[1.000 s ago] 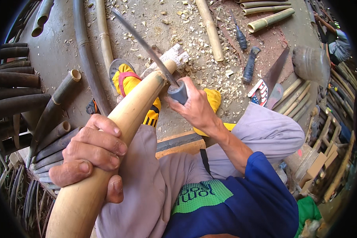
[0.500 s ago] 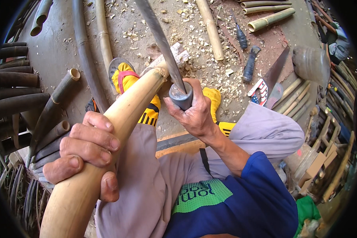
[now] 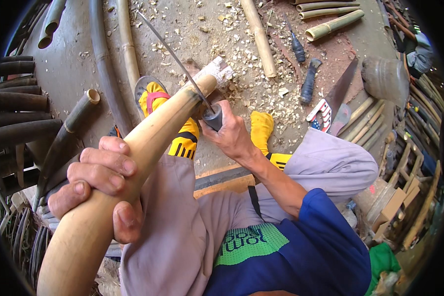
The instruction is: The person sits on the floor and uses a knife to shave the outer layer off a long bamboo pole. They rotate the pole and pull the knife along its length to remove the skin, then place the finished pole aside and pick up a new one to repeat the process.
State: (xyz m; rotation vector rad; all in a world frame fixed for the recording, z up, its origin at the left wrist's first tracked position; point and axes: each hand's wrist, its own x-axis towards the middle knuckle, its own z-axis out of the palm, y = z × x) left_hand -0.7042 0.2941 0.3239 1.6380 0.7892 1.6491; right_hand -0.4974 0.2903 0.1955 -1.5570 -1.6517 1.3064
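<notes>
My left hand (image 3: 97,182) is wrapped round a thick, pale bamboo pole (image 3: 148,138) that slants from the lower left up to the middle. The pole's far end rests on a whitish block (image 3: 221,69) on the ground. My right hand (image 3: 230,129) grips the dark round handle of a long-bladed knife (image 3: 175,58). Its blade crosses the pole near a darkened node by the far end and points up and left. Whether the edge touches the bamboo I cannot tell.
Wood chips (image 3: 251,54) litter the ground ahead. To the right lie a handsaw (image 3: 338,96), a black-wrapped tool (image 3: 311,81) and a thin pointed tool (image 3: 297,47). Cut bamboo (image 3: 334,25) lies beyond. Dark poles (image 3: 19,98) are stacked at left. A plastic container (image 3: 386,81) stands right.
The knife has tilted, its blade now lying further left across the pole and seen more edge-on. My right hand has shifted slightly left. The pole and left hand have moved slightly left.
</notes>
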